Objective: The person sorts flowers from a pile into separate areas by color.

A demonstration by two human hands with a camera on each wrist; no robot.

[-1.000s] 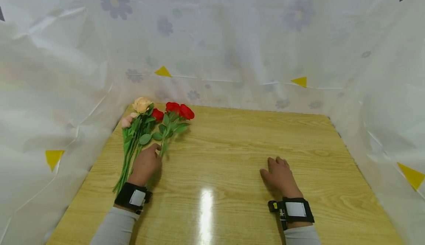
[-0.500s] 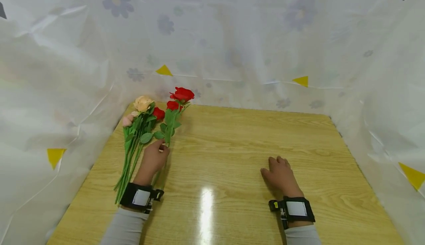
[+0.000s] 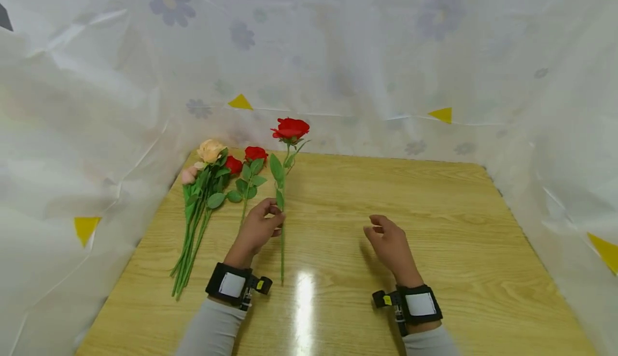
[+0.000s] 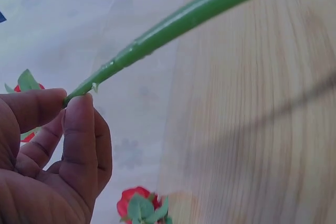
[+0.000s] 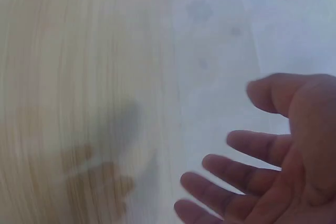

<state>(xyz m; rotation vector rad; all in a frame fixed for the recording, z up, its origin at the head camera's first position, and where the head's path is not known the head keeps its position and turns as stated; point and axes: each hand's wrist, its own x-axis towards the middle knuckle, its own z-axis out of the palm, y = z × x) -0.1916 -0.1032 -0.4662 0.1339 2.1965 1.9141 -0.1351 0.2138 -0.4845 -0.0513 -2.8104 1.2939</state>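
Note:
My left hand (image 3: pixel 258 227) pinches the green stem (image 4: pixel 157 32) of a single red rose (image 3: pixel 291 129) between thumb and fingertips. The rose is held upright above the table, its bloom at the top and the lower stem hanging below my fingers. In the left wrist view the stem runs up and to the right from the pinch. My right hand (image 3: pixel 390 243) hovers over the table to the right, fingers apart and relaxed in the right wrist view, holding nothing. To the left of the held stem, another red rose (image 3: pixel 256 154) lies on the table.
A bunch of stems (image 3: pixel 193 238) lies at the table's left, with a peach flower (image 3: pixel 211 151), a pink flower (image 3: pixel 188 176) and a red bloom (image 3: pixel 234 164). White patterned sheeting (image 3: pixel 338 66) encloses the back and sides of the wooden table (image 3: pixel 434 200).
My left hand has lifted one red rose from beside the other flowers and carried it rightward, tilting it upright. My right hand has risen from the table and shifted slightly left.

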